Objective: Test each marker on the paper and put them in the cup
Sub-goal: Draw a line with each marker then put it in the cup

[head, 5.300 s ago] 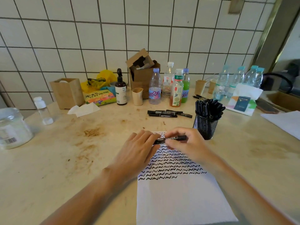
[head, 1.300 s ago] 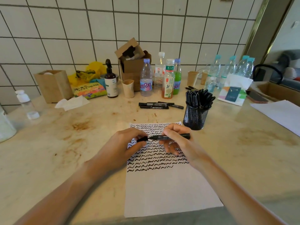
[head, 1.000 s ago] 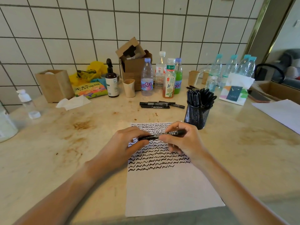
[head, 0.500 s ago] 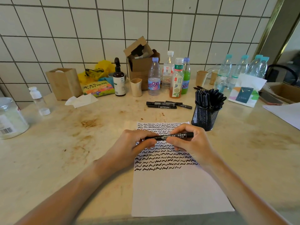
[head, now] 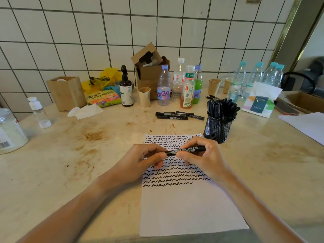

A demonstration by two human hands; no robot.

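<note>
White paper (head: 189, 207) bears rows of black squiggles; black marker (head: 189, 149) has white lettering; black mesh cup (head: 217, 130); beige counter (head: 61, 163) shows brown stains.

A single wide-angle view looks from the person's head, forward and down across the stained beige stone tabletop (head: 52, 172) toward the white tiled wall (head: 87, 32) at the back. It sits close above both forearms, which enter from the bottom edge and meet near the middle of the frame. The wide lens bends the wall's grid lines outward. No second view shares the scene.
</note>
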